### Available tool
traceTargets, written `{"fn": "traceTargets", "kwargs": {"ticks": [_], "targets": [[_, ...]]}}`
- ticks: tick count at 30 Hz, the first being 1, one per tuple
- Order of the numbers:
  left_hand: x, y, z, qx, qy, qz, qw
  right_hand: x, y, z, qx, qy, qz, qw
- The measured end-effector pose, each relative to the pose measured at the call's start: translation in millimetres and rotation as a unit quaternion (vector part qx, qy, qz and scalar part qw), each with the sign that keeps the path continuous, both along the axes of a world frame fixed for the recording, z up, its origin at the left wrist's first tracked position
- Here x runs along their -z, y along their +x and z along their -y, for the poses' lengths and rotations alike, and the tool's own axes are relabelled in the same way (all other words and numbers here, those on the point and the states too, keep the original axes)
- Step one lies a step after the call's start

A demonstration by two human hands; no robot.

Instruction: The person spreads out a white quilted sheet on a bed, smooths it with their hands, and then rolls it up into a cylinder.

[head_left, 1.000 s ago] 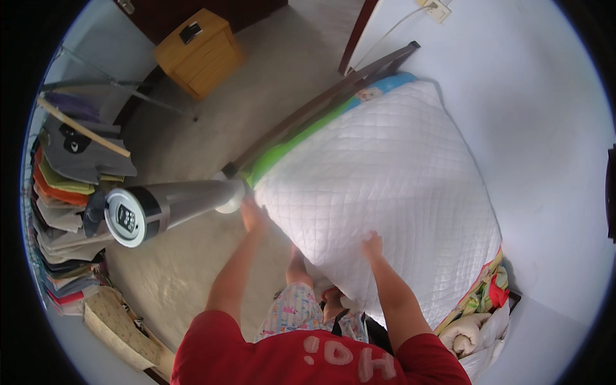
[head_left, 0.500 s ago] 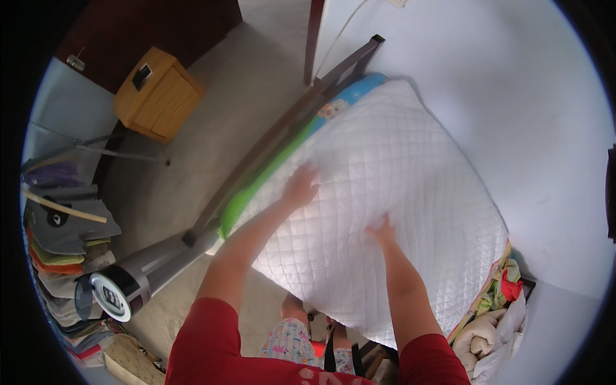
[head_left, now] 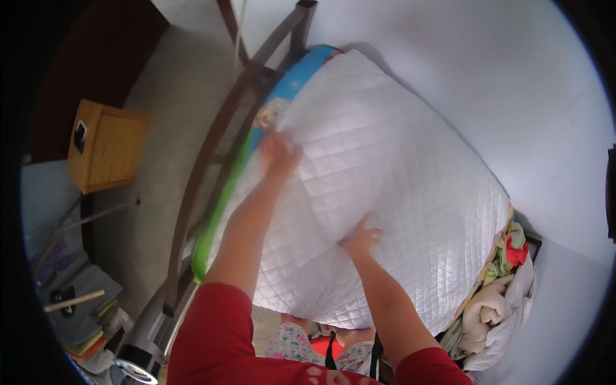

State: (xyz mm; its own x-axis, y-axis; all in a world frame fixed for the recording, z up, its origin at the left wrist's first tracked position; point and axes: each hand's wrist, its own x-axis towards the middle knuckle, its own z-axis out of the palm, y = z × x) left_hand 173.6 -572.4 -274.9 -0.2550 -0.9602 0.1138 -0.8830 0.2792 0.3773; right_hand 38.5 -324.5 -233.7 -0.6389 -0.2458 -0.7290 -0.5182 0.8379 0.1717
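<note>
A white quilted mattress pad (head_left: pixel 410 167) covers most of the bed. Along its left side shows a strip of the green and blue patterned bedding (head_left: pixel 300 80) beneath it. My left hand (head_left: pixel 278 154), a little smeared by motion, lies near the pad's left edge beside the blue strip, its fingers apart. Toward the middle of the pad my right hand (head_left: pixel 361 237) rests with thumb and fingers spread, and shallow creases run in the cloth around it. Neither hand visibly grips anything.
A dark bed rail (head_left: pixel 212 144) runs along the left. Beyond it stands a wooden cabinet (head_left: pixel 112 144). A grey cylindrical appliance (head_left: pixel 144 346) and hanging clothes (head_left: pixel 77 301) are at lower left. Bundled bedding (head_left: pixel 487 314) lies at the right, against the pale wall (head_left: pixel 513 96).
My left hand has moved forward and left toward the blue strip. My right hand has shifted slightly left. The view has turned, and new creases show in the pad.
</note>
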Motion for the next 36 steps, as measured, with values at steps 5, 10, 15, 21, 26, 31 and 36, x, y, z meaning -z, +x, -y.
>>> {"fn": "traceTargets", "kwargs": {"ticks": [5,10,15,21,26,31,36], "targets": [[14.2,4.1,0.2,-0.004,-0.013,-0.013,1.0,1.0,-1.0,3.6,0.008,-0.018,-0.016,1.0],[28.4,11.9,0.9,0.022,-0.034,-0.015,0.999,-8.6,1.7,13.7,0.049,0.012,-0.004,0.999],[32.1,12.4,0.7,0.024,0.014,0.006,1.0,5.3,-15.5,21.1,-0.03,0.05,-0.03,0.998],[35.1,20.0,-2.7,-0.022,0.099,-0.004,0.995,-56.4,-50.7,265.5,-0.284,-0.376,0.046,0.881],[30.9,4.1,2.7,0.014,0.101,-0.036,0.994,-47.1,-117.5,430.5,-0.233,-0.625,-0.108,0.737],[23.5,6.1,4.1,0.015,0.171,0.034,0.985,17.6,-142.8,361.6,-0.146,-0.512,-0.086,0.842],[30.9,15.7,-2.9,0.01,0.144,0.013,0.989,-10.9,-123.3,303.8,-0.138,-0.424,-0.083,0.891]]}}
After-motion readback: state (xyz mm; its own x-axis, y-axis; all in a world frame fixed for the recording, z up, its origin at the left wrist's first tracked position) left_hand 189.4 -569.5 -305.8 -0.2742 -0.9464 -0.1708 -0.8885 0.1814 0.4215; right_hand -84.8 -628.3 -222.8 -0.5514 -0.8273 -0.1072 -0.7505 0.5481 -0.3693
